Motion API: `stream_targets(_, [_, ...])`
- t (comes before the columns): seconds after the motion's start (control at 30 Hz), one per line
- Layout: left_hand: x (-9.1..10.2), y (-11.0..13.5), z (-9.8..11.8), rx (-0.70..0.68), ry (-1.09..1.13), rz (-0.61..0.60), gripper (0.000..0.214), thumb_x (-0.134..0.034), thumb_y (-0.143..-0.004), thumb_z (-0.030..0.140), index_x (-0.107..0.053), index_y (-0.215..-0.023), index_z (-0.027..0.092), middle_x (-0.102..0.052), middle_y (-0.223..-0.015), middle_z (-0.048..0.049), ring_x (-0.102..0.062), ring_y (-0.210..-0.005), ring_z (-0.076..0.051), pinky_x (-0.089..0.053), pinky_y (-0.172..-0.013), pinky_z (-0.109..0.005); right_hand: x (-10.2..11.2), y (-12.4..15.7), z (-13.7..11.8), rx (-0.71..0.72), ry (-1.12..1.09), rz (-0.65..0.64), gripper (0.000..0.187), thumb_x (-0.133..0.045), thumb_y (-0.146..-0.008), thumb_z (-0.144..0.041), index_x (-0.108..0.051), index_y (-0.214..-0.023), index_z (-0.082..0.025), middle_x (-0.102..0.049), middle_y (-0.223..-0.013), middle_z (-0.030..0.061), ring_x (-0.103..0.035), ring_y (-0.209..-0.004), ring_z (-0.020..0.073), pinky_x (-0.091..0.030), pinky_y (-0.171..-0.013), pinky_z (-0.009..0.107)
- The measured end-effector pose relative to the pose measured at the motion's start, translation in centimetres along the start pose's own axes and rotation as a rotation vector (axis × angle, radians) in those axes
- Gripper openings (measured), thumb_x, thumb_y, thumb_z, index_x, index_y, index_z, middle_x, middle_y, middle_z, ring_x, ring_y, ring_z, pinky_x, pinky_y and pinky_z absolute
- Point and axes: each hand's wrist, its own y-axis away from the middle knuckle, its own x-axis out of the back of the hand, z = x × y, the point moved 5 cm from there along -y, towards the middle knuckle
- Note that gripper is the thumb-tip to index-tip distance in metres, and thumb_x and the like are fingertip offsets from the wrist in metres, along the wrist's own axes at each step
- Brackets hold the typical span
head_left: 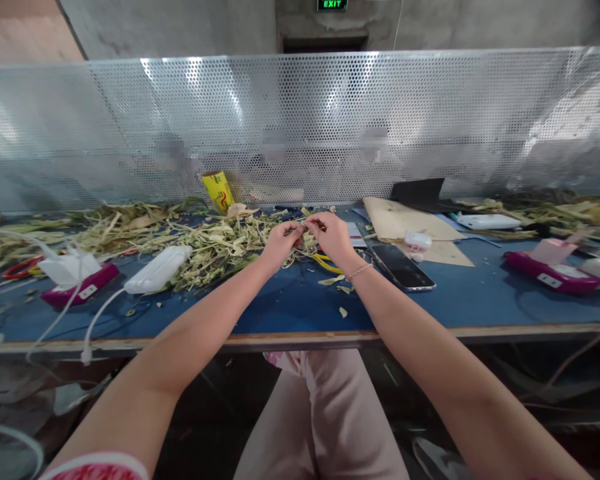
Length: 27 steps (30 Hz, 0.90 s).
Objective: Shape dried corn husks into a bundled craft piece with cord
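My left hand [282, 243] and my right hand [334, 235] meet over the blue tabletop, fingertips pinched close together. Something small and dark may be between them, but it is too small to make out. Directly behind and left of my left hand spreads a heap of dry, pale green plant stems and leaves [220, 241]. Below my right hand lies a yellow looped handle [327, 264], its other end hidden. A white card with print [356, 235] rests just beyond my right wrist, and leaf scraps [343, 312] are scattered nearer the table edge.
A black phone [403, 268], a white earbud case [418, 240] and brown cardboard [405, 220] sit to the right. Purple power strips [80, 285] [550, 273] stand at both sides. Left are a white power bank [158, 269] and a yellow tube [218, 192]. A perforated metal screen [300, 113] closes the back.
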Motion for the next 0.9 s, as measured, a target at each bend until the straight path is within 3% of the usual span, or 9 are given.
stream_targets(0.13, [0.5,-0.2,0.0,-0.011,-0.035,0.076,0.013,-0.062,-0.068,0.027,-0.058,-0.069,0.015,-0.052,-0.054,0.0028,-0.048,-0.050,-0.008,-0.040,-0.053,-0.022,-0.2,0.1,0.1,0.009,0.009,-0.020,0.012,-0.052,-0.071,-0.017,-0.062,-0.077,-0.019,-0.061,-0.081,0.0055,-0.054,-0.071,0.0156,-0.044,-0.066,0.030])
stream_targets(0.37, [0.5,0.0,0.9,-0.089,-0.194,0.094,0.009,-0.057,-0.072,0.024,-0.055,-0.070,0.016,-0.051,-0.052,0.0029,-0.048,-0.050,-0.009,-0.038,-0.054,-0.023,-0.3,0.0,0.0,0.050,-0.003,-0.024,0.011,-0.048,-0.075,-0.018,-0.059,-0.073,-0.018,-0.059,-0.077,0.0048,-0.053,-0.075,0.0160,-0.042,-0.072,0.031])
stream_targets(0.67, [0.7,-0.3,0.6,-0.161,-0.241,0.085,0.009,-0.059,-0.068,0.019,-0.055,-0.076,0.017,-0.054,-0.059,0.0021,-0.050,-0.056,-0.010,-0.039,-0.060,-0.023,-1.0,-0.3,1.4,-0.233,-0.200,-0.089,0.013,-0.050,-0.071,-0.027,-0.057,-0.066,-0.016,-0.052,-0.057,-0.0011,-0.043,-0.055,0.0108,-0.036,-0.055,0.025])
stream_targets(0.9, [0.6,-0.1,1.0,-0.297,-0.297,0.058,0.005,-0.054,-0.070,0.016,-0.052,-0.074,0.018,-0.056,-0.071,0.0005,-0.053,-0.063,-0.010,-0.041,-0.065,-0.023,-1.7,0.5,1.7,-0.475,-0.498,-0.134,0.028,-0.062,-0.064,-0.042,-0.060,-0.070,-0.015,-0.049,-0.059,-0.0024,-0.041,-0.051,0.0080,-0.035,-0.050,0.023])
